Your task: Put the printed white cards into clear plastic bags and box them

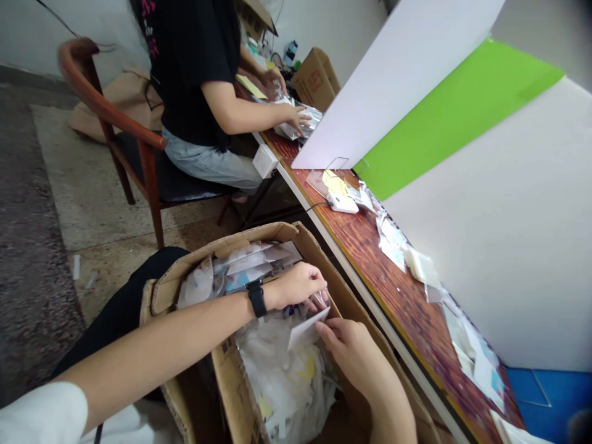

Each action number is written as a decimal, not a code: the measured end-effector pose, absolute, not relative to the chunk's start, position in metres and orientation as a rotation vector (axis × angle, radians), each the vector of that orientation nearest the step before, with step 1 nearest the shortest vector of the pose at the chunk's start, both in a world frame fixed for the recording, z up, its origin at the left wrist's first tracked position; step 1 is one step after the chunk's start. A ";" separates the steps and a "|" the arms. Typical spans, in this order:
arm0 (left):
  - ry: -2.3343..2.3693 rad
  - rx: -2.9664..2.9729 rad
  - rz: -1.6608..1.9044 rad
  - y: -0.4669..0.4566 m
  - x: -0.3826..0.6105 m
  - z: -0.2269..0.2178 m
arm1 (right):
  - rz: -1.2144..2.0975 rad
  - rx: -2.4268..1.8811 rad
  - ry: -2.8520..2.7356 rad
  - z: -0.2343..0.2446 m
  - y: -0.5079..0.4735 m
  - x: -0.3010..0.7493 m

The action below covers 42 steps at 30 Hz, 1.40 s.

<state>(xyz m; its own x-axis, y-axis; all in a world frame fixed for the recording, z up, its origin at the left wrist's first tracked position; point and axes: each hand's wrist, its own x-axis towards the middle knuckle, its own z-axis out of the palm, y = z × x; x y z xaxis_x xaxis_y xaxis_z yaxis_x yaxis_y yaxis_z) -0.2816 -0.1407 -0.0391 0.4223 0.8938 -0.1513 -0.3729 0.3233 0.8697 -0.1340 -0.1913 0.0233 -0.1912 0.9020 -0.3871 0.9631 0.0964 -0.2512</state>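
My left hand (298, 287), with a black watch on the wrist, reaches over the open cardboard box. Its fingers are curled on the upper end of a small clear plastic packet with a white card (308, 328). Thumb and fingers of my right hand (354, 348) pinch the same packet at its right edge. Beneath both hands, crumpled whitish plastic scraps (287, 370) fill the near part of the cardboard box (235, 376). Flat clear packets (250, 262) lie in its far part. What the packet holds besides the card cannot be made out.
A wooden table (365, 246) runs along the right, bearing a white power strip (342, 202) and loose packets (393, 240). White and green panels (444, 123) stand on it. Beyond, another person (198, 80) sits on a wooden chair (106, 117), hands on clear packets.
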 end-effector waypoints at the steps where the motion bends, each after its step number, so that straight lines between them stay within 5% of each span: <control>1: 0.708 0.876 0.932 -0.141 -0.282 -0.039 | -0.679 1.905 2.240 0.023 -0.192 -0.135; 8: 0.568 0.901 0.935 -0.142 -0.288 -0.039 | -1.160 1.908 2.311 0.029 -0.191 -0.133; 14: 0.425 0.798 0.946 -0.137 -0.294 -0.038 | -1.220 1.954 2.561 0.031 -0.181 -0.123; 18: 0.360 0.717 1.000 -0.137 -0.295 -0.035 | -1.651 2.198 2.449 0.032 -0.179 -0.115; 22: 0.373 0.779 1.053 -0.141 -0.291 -0.038 | -1.743 2.357 2.428 0.027 -0.178 -0.115; 25: 0.428 0.801 1.111 -0.140 -0.288 -0.042 | -1.291 2.548 2.647 0.022 -0.176 -0.118; 28: 0.477 0.826 1.144 -0.138 -0.286 -0.044 | -0.097 2.634 3.062 0.021 -0.175 -0.121; 30: 0.505 0.856 1.138 -0.137 -0.285 -0.044 | 0.410 2.366 3.188 0.021 -0.176 -0.123; 42: 0.561 1.002 1.101 -0.139 -0.286 -0.042 | 0.192 1.996 3.166 0.013 -0.180 -0.134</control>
